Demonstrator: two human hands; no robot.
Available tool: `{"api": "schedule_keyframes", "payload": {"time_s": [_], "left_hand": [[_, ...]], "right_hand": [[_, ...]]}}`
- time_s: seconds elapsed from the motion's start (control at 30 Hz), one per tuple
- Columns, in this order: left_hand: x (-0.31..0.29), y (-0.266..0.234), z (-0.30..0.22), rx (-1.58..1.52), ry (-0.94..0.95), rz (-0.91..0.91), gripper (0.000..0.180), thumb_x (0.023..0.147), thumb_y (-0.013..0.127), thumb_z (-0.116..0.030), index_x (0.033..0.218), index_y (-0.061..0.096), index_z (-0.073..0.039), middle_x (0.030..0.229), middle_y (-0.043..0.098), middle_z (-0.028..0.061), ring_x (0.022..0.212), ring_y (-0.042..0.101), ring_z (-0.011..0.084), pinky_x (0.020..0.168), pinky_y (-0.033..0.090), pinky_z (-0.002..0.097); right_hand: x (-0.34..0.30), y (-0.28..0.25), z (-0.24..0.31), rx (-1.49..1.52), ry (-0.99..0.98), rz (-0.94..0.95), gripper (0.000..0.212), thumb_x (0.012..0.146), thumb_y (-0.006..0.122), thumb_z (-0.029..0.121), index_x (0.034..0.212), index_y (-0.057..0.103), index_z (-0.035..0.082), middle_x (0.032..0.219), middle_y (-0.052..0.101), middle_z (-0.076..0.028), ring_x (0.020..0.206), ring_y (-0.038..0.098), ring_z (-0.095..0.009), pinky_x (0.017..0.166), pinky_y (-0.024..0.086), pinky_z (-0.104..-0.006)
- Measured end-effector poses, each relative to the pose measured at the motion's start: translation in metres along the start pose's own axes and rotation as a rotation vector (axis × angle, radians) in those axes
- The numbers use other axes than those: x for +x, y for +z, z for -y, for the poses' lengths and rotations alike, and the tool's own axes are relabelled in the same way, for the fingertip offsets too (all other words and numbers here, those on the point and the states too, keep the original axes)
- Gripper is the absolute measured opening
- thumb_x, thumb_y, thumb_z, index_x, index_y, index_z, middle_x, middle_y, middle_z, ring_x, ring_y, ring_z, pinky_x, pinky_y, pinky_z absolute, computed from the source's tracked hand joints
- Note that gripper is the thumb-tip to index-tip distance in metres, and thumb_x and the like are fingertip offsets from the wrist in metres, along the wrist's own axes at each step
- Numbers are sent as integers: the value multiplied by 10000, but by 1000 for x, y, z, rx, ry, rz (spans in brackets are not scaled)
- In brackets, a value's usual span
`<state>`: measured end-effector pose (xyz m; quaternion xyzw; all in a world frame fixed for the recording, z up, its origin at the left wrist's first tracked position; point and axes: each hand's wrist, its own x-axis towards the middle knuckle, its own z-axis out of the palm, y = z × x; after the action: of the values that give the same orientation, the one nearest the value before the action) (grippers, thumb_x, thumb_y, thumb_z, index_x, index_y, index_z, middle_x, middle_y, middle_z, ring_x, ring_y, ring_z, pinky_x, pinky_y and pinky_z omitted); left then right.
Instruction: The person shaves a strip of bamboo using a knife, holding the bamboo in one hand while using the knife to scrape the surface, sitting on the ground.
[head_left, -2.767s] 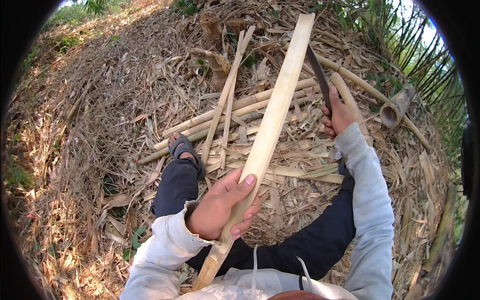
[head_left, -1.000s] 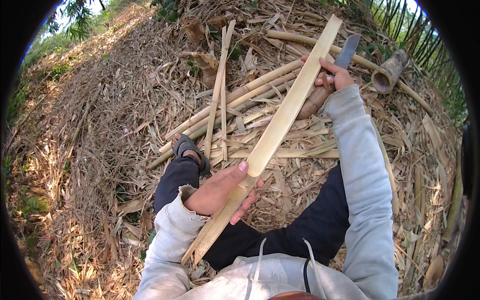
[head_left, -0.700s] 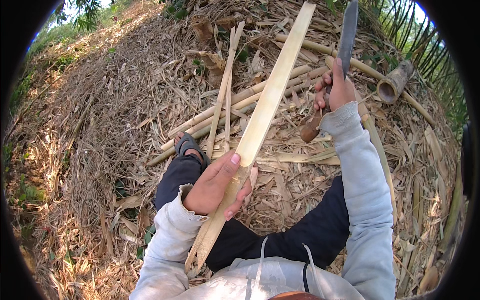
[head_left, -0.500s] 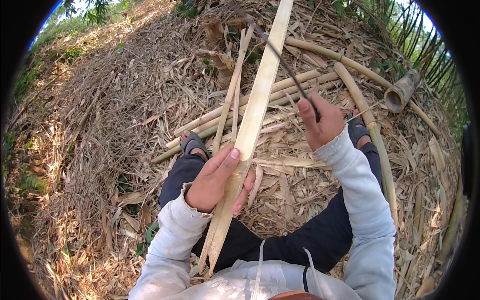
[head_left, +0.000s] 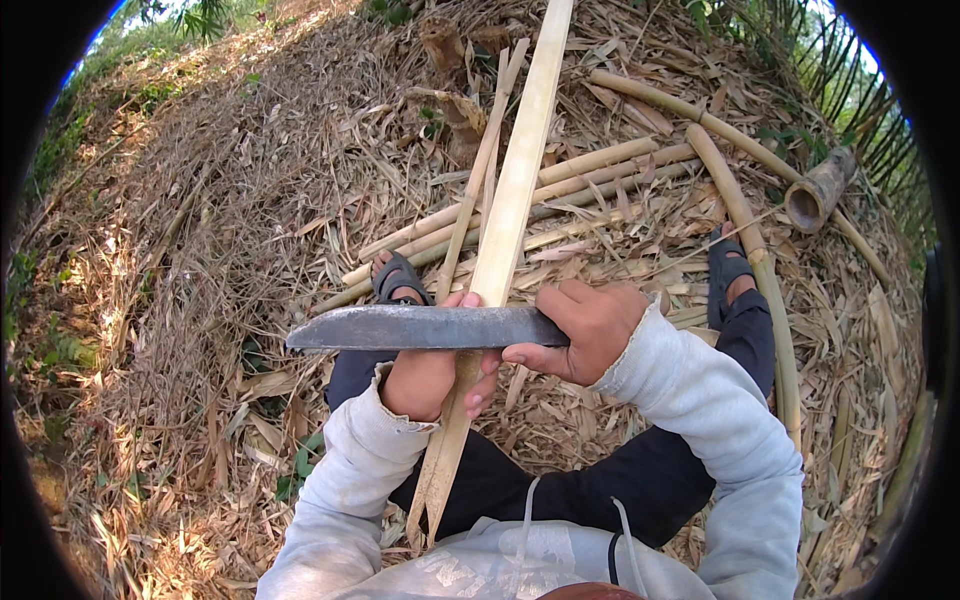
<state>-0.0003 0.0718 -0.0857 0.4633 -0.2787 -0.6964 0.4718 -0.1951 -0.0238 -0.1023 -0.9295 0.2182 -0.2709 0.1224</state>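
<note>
My left hand (head_left: 424, 384) is closed around a long, pale split bamboo strip (head_left: 522, 170). The strip runs from my lap up past the top of the view, and its near end is forked. In my right hand (head_left: 592, 330) is a machete (head_left: 420, 328) with a dark, broad blade. Its blade lies crosswise over the strip, tip to the left, and covers part of my left hand. The machete's handle is hidden inside my right fist. Whether the blade touches the strip I cannot tell.
Several bamboo poles (head_left: 590, 172) lie beyond my feet. A curved pole (head_left: 735, 195) runs along my right leg, and a hollow bamboo piece (head_left: 806, 200) lies at the far right. Cut stumps (head_left: 455, 112) stand ahead. Dry leaves cover the ground.
My right hand has come down and inward, swinging the machete from upright to crosswise over the strip. My left hand keeps its hold on the strip.
</note>
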Motion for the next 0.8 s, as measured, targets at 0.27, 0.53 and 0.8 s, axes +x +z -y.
{"api": "schedule_keyframes", "payload": {"time_s": [0.27,0.53,0.8], "left_hand": [[-8,4,2,76,-8,-55,290,1051,344,-357,1123,447,-96,678,475,65,388,442,156,359,394,282],[-9,14,-8,154,21,-39,296,1062,303,-339,1180,438,-104,637,445,42,356,403,117,345,371,245],[-14,4,3,229,26,-70,242,1055,321,-206,1212,452,-78,699,459,61,401,422,134,364,369,267]], "right_hand": [[3,1,-14,-46,-9,-3,537,777,697,578,791,552,61,697,565,-102,561,597,-311,489,485,-386],[0,1,-36,-20,144,-64,527,821,665,553,804,543,40,688,555,-133,584,593,-346,520,478,-401],[4,0,-26,-107,-79,-76,591,727,700,629,767,529,64,664,520,-86,538,591,-298,455,463,-378]]}}
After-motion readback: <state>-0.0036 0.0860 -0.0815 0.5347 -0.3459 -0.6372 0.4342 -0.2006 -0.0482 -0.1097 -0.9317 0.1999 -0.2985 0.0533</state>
